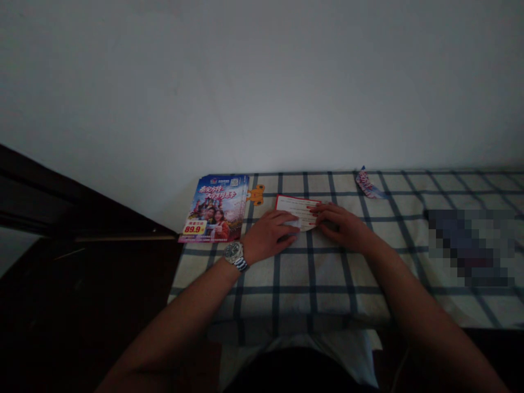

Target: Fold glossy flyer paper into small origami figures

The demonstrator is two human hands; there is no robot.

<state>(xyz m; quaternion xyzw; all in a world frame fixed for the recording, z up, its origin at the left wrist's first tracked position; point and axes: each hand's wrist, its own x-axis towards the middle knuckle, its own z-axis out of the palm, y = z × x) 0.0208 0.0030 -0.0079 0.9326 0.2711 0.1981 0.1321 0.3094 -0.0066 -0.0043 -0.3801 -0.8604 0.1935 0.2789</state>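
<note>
Red-bordered white card (298, 212), center frame, lies on checked cloth (311, 284). Left hand (270, 236) is flat, fingers together, tips on the card's lower-left edge. Right hand (341, 226) is slightly curled, fingertips on the right end; can't tell if pinching. Even, light pressure keeps the card steady. Travel brochure (213, 208) left, crumpled wrapper (367, 184) upper right.

Catalogued: one printed travel brochure (213, 208) is being displayed just beside an orange paper cut-out (256, 194) on blue-checked cloth (286, 305), a crumpled red-and-white wrapper (367, 183) is being kept at its far edge.
</note>
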